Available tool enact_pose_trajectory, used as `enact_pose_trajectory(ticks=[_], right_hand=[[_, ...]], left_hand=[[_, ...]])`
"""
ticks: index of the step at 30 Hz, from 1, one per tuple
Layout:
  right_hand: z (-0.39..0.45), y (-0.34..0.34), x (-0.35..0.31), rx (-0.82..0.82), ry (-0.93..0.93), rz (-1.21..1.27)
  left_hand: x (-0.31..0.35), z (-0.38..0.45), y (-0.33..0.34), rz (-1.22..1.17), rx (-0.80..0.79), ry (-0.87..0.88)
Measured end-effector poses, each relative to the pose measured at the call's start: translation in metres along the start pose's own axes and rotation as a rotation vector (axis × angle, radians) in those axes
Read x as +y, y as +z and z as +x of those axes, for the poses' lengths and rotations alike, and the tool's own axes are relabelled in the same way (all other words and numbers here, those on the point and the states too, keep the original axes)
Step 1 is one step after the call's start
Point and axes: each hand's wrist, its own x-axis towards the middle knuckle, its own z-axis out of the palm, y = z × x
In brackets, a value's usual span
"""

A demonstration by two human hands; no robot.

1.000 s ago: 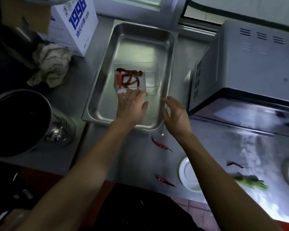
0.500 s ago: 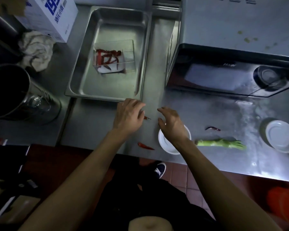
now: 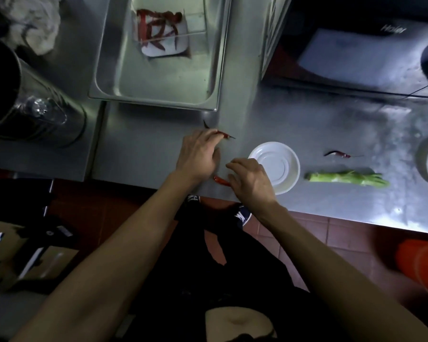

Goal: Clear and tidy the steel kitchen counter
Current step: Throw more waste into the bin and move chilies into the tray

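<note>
Fingers (image 3: 214, 137) of left hand (image 3: 198, 156) pinch red chili (image 3: 224, 134), seemingly tip pointing right.

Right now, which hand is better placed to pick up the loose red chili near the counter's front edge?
The right hand: its curled fingertips sit right at that red chili. The left hand is already pinching another chili farther back.

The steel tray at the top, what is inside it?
Inside the steel tray stands a clear plastic box with red dried chillies piled at its left end. The rest of the box looks empty. The tray's far end is cut off by the frame.
</note>
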Motion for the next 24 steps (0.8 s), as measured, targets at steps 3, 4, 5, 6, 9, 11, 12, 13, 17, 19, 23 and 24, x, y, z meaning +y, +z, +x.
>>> enact_pose_trajectory(ticks=[3, 4, 5, 6, 9, 11, 12, 13, 17, 19, 23, 24], right_hand=[[-0.007, 0.014, -0.007, 0.018, 0.022, 0.015], [-0.008, 0.018, -0.010, 0.026, 0.032, 0.013], [-0.009, 0.022, -0.012, 0.029, 0.041, 0.000], [-0.011, 0.026, -0.013, 0.027, 0.051, -0.018], [-0.013, 0.033, -0.017, -0.015, 0.088, -0.055], [-0.014, 0.035, -0.017, -0.034, 0.107, -0.072], [-0.014, 0.037, -0.016, -0.042, 0.115, -0.076], [-0.015, 0.037, -0.016, -0.052, 0.125, -0.076], [-0.015, 0.039, -0.017, -0.066, 0.177, -0.100], [-0.014, 0.041, -0.018, -0.052, 0.192, -0.124], [-0.008, 0.044, -0.020, -0.052, 0.211, -0.175], [-0.007, 0.044, -0.020, -0.068, 0.210, -0.181]], left_hand=[[-0.009, 0.012, 0.008, 0.024, -0.022, 0.029], [-0.010, 0.015, 0.008, 0.035, -0.058, 0.015], [-0.010, 0.018, 0.009, 0.050, -0.101, 0.002], [-0.010, 0.021, 0.009, 0.067, -0.138, 0.001], [-0.012, 0.025, 0.010, 0.109, -0.190, 0.022], [-0.014, 0.024, 0.011, 0.110, -0.163, 0.034], [-0.015, 0.023, 0.012, 0.109, -0.143, 0.039], [-0.016, 0.022, 0.012, 0.111, -0.124, 0.042], [-0.017, 0.023, 0.011, 0.133, -0.098, 0.013], [-0.017, 0.023, 0.010, 0.153, -0.097, -0.009], [-0.016, 0.023, 0.009, 0.176, -0.114, -0.069], [-0.015, 0.022, 0.010, 0.184, -0.125, -0.080]])
